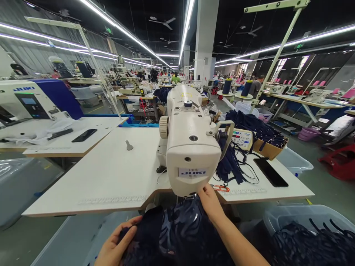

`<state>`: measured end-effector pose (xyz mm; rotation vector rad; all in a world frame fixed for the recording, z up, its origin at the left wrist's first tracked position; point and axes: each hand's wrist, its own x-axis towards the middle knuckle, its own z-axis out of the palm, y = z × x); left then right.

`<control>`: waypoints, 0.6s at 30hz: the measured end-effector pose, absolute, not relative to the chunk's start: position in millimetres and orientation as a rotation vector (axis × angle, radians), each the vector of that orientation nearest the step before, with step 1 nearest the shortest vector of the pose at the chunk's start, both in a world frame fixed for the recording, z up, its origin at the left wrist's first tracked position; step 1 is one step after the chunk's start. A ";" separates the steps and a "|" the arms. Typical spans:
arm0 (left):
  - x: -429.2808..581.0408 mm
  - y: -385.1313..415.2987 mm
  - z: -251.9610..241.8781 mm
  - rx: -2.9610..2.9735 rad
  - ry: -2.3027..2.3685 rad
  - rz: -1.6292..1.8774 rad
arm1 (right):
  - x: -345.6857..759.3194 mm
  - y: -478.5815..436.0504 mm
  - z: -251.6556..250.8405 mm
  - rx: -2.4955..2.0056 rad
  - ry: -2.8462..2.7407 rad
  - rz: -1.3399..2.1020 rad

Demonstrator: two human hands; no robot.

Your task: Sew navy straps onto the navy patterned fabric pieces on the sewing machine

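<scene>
A dark navy patterned fabric piece hangs at the front of a white JUKI sewing machine, its upper edge right under the machine head. My left hand is closed on the fabric's left side, thumb on top and fingers behind. Close under the machine head, my right hand reaches up to the fabric's upper right edge. Its fingertips are partly hidden by the head and the cloth, so their grip does not show clearly. The needle area is hidden behind the machine head.
Orange thread snips, navy strips, a control box and a black phone lie right of the machine. A small grey metal piece lies left. Plastic bins stand below the table's front edge.
</scene>
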<state>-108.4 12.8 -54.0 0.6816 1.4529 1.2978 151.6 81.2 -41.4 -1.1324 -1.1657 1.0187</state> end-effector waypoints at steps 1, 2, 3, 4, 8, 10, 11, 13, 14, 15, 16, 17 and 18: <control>-106.5 14.5 -52.7 0.591 1.406 1.332 | 154.3 79.4 -40.7 -1.059 -1.038 1.072; -106.1 16.4 -52.4 0.524 1.361 1.363 | 160.3 78.0 -38.7 -0.974 -0.897 1.119; -107.6 18.2 -53.0 0.474 1.324 1.386 | 170.2 76.7 -35.7 -0.890 -0.762 1.153; -111.1 19.6 -54.2 0.431 1.300 1.412 | 184.1 75.3 -31.7 -0.832 -0.673 1.156; -136.6 21.0 -57.1 0.283 1.310 1.611 | 266.3 64.4 -14.6 -0.741 -0.505 1.104; -145.9 19.7 -53.9 0.267 1.337 1.680 | 305.1 55.3 -10.5 -0.663 -0.395 1.060; -147.3 18.9 -51.0 0.279 1.340 1.678 | 319.2 50.6 -10.0 -0.633 -0.344 1.027; -142.6 17.4 -43.7 0.327 1.313 1.634 | 332.9 42.3 -11.0 -0.659 -0.292 0.965; -136.7 16.8 -39.7 0.366 1.288 1.606 | 332.1 38.6 -12.0 -0.715 -0.304 0.921; -128.8 16.1 -35.7 0.421 1.258 1.568 | 326.5 35.2 -12.9 -0.790 -0.344 0.876; -119.3 15.2 -31.6 0.499 1.240 1.523 | 316.6 31.7 -13.6 -0.878 -0.414 0.839; -108.5 14.1 -27.5 0.608 1.237 1.458 | 303.2 28.2 -14.1 -0.976 -0.521 0.821; -96.9 12.7 -23.3 0.745 1.251 1.376 | 287.3 24.4 -14.1 -1.073 -0.659 0.834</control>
